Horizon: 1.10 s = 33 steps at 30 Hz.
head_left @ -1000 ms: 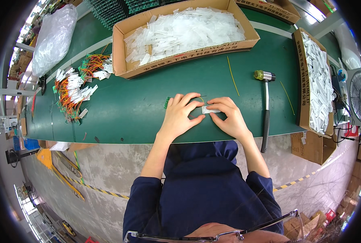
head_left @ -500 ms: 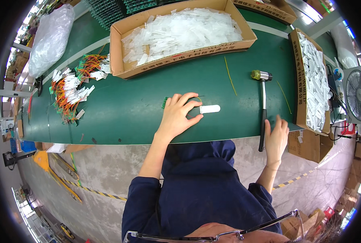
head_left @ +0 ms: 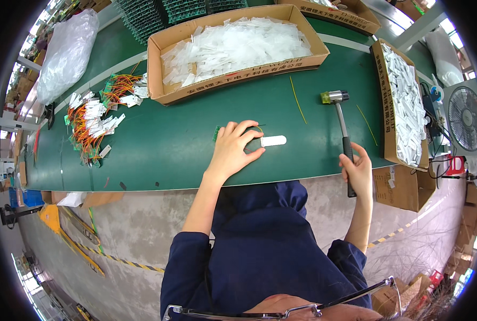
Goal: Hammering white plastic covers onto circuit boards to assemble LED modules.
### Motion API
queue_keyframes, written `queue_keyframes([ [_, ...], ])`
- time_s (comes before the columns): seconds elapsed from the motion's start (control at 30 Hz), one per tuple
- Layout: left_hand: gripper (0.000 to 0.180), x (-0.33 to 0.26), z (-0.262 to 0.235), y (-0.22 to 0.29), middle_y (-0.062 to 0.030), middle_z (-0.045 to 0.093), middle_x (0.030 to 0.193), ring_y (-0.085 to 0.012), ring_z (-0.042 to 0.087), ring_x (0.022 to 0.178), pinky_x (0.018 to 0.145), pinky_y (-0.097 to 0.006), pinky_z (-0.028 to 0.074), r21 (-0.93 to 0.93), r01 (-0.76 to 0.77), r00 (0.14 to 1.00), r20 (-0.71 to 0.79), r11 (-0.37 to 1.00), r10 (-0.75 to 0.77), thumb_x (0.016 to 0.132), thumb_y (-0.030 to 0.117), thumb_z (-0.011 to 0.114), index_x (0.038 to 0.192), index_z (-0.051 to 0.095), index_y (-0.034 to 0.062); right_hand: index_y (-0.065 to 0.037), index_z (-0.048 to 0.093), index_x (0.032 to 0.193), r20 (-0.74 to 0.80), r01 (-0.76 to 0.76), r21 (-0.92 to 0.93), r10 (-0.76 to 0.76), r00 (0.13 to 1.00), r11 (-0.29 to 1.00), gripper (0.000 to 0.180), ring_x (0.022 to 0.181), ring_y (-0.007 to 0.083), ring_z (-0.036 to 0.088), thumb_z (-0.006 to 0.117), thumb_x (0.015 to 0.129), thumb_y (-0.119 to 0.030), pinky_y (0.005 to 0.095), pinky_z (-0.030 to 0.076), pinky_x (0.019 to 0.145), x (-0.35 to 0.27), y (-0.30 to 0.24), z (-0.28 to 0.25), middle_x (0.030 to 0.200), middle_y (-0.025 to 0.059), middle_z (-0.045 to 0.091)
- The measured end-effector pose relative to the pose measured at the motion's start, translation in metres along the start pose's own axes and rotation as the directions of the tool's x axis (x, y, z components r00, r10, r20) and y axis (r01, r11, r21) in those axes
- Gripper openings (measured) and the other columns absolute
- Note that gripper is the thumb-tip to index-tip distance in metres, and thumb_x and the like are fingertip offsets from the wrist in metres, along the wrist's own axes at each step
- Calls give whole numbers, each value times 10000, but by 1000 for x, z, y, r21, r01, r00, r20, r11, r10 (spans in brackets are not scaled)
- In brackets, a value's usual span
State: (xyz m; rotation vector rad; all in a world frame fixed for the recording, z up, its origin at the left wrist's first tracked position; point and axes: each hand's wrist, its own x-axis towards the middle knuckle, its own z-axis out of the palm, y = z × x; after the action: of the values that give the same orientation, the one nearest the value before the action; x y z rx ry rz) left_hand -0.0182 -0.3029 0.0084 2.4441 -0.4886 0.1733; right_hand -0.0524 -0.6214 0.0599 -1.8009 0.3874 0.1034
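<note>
My left hand point(head_left: 231, 151) rests on the green table, thumb and forefinger closed about the near end of a flat white strip with a rounded tip point(head_left: 274, 140). A small green circuit board point(head_left: 216, 133) peeks out beyond its fingers, and a thin yellow wire curves by the fingertips; the palm hides what lies beneath. At the right, the fingers of my right hand point(head_left: 359, 170) wrap round the black grip of a small mallet point(head_left: 342, 120). Its two-faced head, yellowish at one end and black at the other, points away from me.
A cardboard box point(head_left: 238, 74) of translucent plastic pieces stands at the back; another box point(head_left: 389, 107) of white strips is at right. Wired boards with white strips point(head_left: 94, 120) lie in a heap at left. Loose yellow wires point(head_left: 298, 100) flank the mallet. A fan point(head_left: 464, 115) stands far right.
My right hand has closed round the mallet's grip, where before it was beside it with fingers spread. The left hand holds its place; the view has shifted slightly.
</note>
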Motion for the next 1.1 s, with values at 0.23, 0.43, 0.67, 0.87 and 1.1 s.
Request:
queue_keyframes([
  [0.23, 305, -1, 3, -5, 55, 599, 1233, -214, 516, 1042, 914, -358, 390, -3, -15, 1000, -15, 1000, 15, 752, 278, 784, 1020, 702, 157, -30, 568, 1333, 136, 558, -543, -590, 796, 628, 478, 777, 286, 707, 699, 873, -54, 339, 539, 683, -48, 9, 7, 948, 162, 693],
  [0.43, 305, -1, 1, -1, 60, 597, 1237, -215, 516, 1045, 914, -357, 390, -1, -8, 1000, 2, 1000, 8, 753, 281, 781, 1021, 701, 161, -58, 590, 1323, 283, 636, -590, -610, 740, 497, 492, 502, 261, 568, 715, 848, -84, 351, 459, 474, -72, 12, 12, 703, 80, 555],
  [0.67, 292, 0, -1, 0, 61, 593, 1245, -212, 517, 1049, 907, -356, 392, -7, 2, 1000, -1, 1000, -2, 758, 287, 781, 1005, 702, 154, -57, 559, 1349, 416, 626, -707, -523, 744, 329, 492, 455, 239, 521, 683, 882, -148, 355, 445, 442, -71, 15, 16, 676, 53, 488],
  [0.87, 294, 0, -1, 0, 63, 591, 1248, -212, 518, 1047, 907, -355, 393, 5, 10, 1000, 8, 1000, -10, 753, 289, 784, 998, 701, 150, -71, 577, 1339, 456, 677, -672, -554, 697, 299, 485, 463, 211, 516, 686, 875, -160, 338, 439, 440, -70, 13, 32, 692, 43, 481],
  [1.1, 302, -1, 1, -2, 64, 594, 1241, -213, 517, 1042, 905, -352, 393, -5, 1, 1000, -3, 1000, -1, 752, 293, 786, 1007, 699, 158, -55, 569, 1340, 339, 624, -663, -577, 743, 413, 484, 601, 255, 632, 689, 875, -117, 352, 510, 534, -60, 13, 18, 795, 85, 621],
])
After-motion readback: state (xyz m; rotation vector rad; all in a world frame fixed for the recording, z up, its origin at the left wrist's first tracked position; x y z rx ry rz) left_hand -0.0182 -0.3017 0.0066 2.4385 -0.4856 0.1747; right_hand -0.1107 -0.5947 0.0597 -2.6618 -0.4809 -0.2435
